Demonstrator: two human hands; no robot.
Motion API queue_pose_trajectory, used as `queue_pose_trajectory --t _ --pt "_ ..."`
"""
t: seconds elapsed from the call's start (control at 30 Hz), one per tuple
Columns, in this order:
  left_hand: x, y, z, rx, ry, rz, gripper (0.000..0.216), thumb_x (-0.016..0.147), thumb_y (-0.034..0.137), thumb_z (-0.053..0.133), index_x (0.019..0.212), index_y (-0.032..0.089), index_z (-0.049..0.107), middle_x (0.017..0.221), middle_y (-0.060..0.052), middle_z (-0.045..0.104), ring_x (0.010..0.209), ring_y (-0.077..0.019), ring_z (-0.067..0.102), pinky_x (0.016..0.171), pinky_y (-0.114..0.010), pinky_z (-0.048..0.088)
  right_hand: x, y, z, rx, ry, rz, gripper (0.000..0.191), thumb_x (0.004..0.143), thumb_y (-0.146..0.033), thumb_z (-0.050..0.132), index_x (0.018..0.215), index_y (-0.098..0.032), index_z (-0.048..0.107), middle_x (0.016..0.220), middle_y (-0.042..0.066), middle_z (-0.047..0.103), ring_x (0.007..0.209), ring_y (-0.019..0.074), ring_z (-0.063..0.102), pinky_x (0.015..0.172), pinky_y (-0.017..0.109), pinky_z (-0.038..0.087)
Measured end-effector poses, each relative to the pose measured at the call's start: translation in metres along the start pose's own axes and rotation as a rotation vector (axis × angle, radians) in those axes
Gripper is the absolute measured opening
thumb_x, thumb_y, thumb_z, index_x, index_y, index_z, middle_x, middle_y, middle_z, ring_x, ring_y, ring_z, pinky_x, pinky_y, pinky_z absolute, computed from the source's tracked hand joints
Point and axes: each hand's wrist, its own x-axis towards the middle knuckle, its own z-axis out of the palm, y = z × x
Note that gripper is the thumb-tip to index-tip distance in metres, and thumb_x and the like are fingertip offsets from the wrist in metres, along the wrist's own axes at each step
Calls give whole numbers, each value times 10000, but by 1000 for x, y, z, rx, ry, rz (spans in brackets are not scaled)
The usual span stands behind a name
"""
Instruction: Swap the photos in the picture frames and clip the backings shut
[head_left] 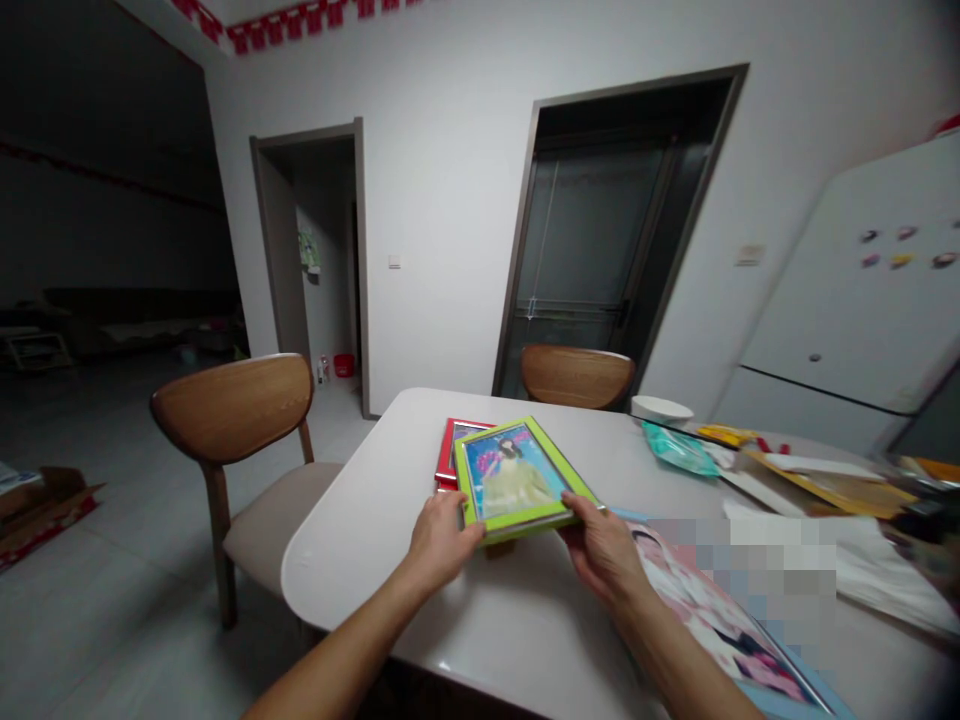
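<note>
Between my two hands is a lime-green picture frame (517, 475), tilted up toward me above the white table (352, 530). Its picture shows a figure in a pale yellow dress on a blue ground. My left hand (442, 535) grips the lower left corner, thumb on the front border. At the lower right side, my right hand (604, 540) holds the border with its thumb on top. Behind it, partly covered, a red picture frame (447, 455) lies on the table. A large light-blue framed photo (720, 620) lies beneath my right forearm, partly blurred out.
At the table's right are a white bowl (661, 409), a teal plastic packet (679, 449), cardboard (817, 480) and white wrapping (885, 575). One wooden chair (240, 415) stands at the left, another chair (577, 375) at the far side. A white fridge (862, 290) stands at right.
</note>
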Motion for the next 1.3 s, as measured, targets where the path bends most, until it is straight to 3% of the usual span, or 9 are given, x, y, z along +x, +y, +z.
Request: queue_pose_trajectory --t 0.1,0.23,0.3,0.43,0.57,0.73,0.87,1.03,1.3 --pt "-15 20 4 -132 -94 64 443 700 306 559 1110 165 467 1117 -75 533 1016 -201 483 869 -298 377 -37 -19 -12 12 -30 -157 282 650 -329 546 878 -164 544 797 1 614 749 155 578 661 270 488" --pt "-31 50 4 -647 -201 112 586 731 370 526 1230 139 324 1203 -95 469 1085 -203 440 893 -301 367 -83 -28 -22 -380 -60 -494 358 701 -320 502 1038 -202 519 1036 43 573 969 197 519 850 350 419" --pt "-40 59 -2 -923 -209 106 619 726 380 538 1245 144 297 1211 -99 460 1107 -223 417 930 -337 326 -101 -22 -25 -570 -172 -703 400 714 -269 490 1111 -221 478 1132 58 523 1059 209 463 893 367 391" --pt "-58 57 -13 -1085 -171 54 547 715 370 558 1190 166 380 1180 -80 493 1102 -242 419 934 -346 323 -121 2 -24 -749 -428 -1015 566 709 -126 406 1259 -223 309 1277 58 389 1154 211 373 913 365 383" --pt "-73 37 -15 -1116 -238 -28 444 715 310 545 1118 152 447 1134 -81 534 1064 -240 459 917 -345 346 -126 25 -19 -825 -537 -1164 606 650 -104 398 1245 -210 348 1249 55 428 1133 216 400 905 355 392" --pt "-74 6 -7 -1044 -199 -132 454 680 251 514 1111 139 428 1111 -86 552 1046 -239 479 893 -352 372 -127 41 -6 -912 -589 -1250 595 564 -81 406 1154 -131 460 1128 128 532 1058 231 467 853 353 429" --pt "-69 -16 -2 -739 -85 -146 584 650 197 505 1202 134 326 1205 -84 475 1113 -210 415 932 -324 334 -130 50 7 -978 -577 -1261 548 527 -76 395 1058 -115 523 1006 146 595 941 230 536 772 350 473" --pt "-67 -26 -6 -304 -50 -93 522 675 142 476 1187 167 379 1165 -37 518 1070 -188 457 919 -285 338 -132 56 14 -1003 -606 -1160 499 543 -81 419 1027 -128 533 993 148 593 907 235 538 754 363 478" --pt "-68 -28 -7 -71 -37 -82 500 692 158 435 1189 152 387 1163 -55 512 1056 -192 457 910 -295 329 -135 55 17 -1026 -714 -975 477 587 -115 500 1060 -174 521 1042 117 571 923 223 524 782 357 454"
